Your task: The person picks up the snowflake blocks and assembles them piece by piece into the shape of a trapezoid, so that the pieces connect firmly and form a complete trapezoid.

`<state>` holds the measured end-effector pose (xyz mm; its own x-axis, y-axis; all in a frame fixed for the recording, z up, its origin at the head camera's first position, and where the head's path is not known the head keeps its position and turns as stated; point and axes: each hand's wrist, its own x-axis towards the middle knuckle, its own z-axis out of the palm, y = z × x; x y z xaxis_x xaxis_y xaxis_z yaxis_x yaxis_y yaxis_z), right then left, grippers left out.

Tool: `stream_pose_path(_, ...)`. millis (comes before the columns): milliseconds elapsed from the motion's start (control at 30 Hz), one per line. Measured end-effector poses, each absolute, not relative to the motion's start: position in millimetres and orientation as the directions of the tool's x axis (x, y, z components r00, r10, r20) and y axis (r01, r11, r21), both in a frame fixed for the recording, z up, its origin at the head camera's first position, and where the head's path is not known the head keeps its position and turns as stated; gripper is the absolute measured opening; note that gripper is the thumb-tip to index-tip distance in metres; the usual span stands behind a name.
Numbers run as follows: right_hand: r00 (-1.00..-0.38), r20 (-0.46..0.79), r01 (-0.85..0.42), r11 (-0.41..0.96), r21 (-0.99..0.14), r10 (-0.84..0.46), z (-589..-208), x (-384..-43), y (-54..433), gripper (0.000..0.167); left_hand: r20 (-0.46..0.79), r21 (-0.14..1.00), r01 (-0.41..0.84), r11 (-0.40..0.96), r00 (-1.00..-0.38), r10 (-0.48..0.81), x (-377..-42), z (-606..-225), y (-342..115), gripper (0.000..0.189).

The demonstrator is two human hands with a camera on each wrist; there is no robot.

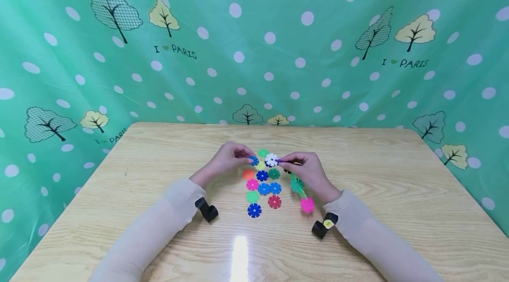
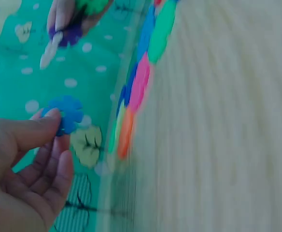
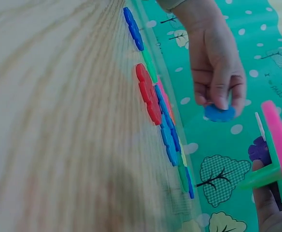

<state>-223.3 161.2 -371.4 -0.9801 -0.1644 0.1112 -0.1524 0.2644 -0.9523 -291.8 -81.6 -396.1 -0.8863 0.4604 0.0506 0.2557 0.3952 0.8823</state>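
My left hand (image 1: 232, 156) pinches a blue notched disc (image 2: 67, 115) between thumb and fingers. Facing it, my right hand (image 1: 306, 168) grips a purple notched disc (image 3: 260, 150) that is joined to a white notched disc (image 1: 271, 159). Green discs (image 1: 296, 184) and a pink disc (image 1: 307, 205) hang below the right hand in a chain, partly hidden by it. The blue and white discs are held close together but apart. Beneath both hands, a flat figure of linked discs lies on the table, with a dark blue disc (image 1: 262, 176) near its middle.
The discs lie on a wooden table (image 1: 159, 238). Lower parts of the figure end in a blue disc (image 1: 254, 210) and a red disc (image 1: 274, 202). Behind the table hangs a green dotted curtain (image 1: 254, 65). A bright reflection marks the near tabletop.
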Motion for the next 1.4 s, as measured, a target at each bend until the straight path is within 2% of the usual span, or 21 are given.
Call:
stream_pose_path(367,-0.984,0.089,-0.127,0.255,-0.959,-0.157,-372,-222,160,0.015,0.154,0.912,0.264,0.314,-0.930,0.335,-276,-392,-66,0.012)
stream_pose_path(600,-0.981,0.097,-0.136,0.239,-0.962,-0.169,-374,-224,161,0.016,0.184,0.913,0.291,0.288,-0.920,0.346,-274,-390,-62,0.011)
stream_pose_path(900,-0.981,0.102,-0.137,0.221,-0.966,-0.163,-401,-242,170,0.017,0.201,0.915,0.302,0.269,-0.916,0.348,-276,-390,-62,0.009)
stream_pose_path(1400,-0.983,0.096,-0.125,0.193,-0.973,-0.155,-399,-240,169,0.020,0.220,0.932,0.309,0.187,-0.897,0.383,-276,-394,-59,0.010)
